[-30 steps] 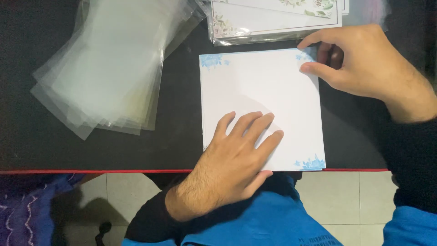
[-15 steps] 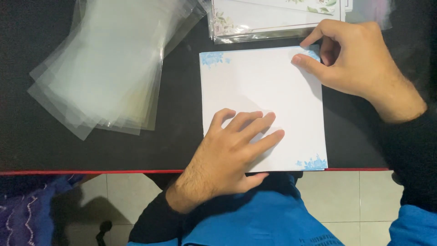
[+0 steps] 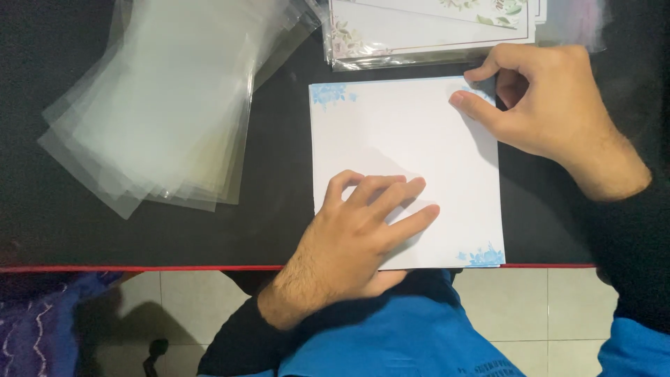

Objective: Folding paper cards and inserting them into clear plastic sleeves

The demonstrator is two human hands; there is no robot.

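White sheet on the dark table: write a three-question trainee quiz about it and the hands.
1. True or false: the left hand lies flat on the white sheet.
2. Which corner of the sheet does the right hand pinch? A) near left B) far right C) near right
3. What lies left of the sheet on the dark table?

Key:
1. True.
2. B.
3. A fanned stack of clear plastic sleeves.

white paper (image 3: 412,139), blue floral corners; black, perhaps red-edged table (image 3: 279,181)
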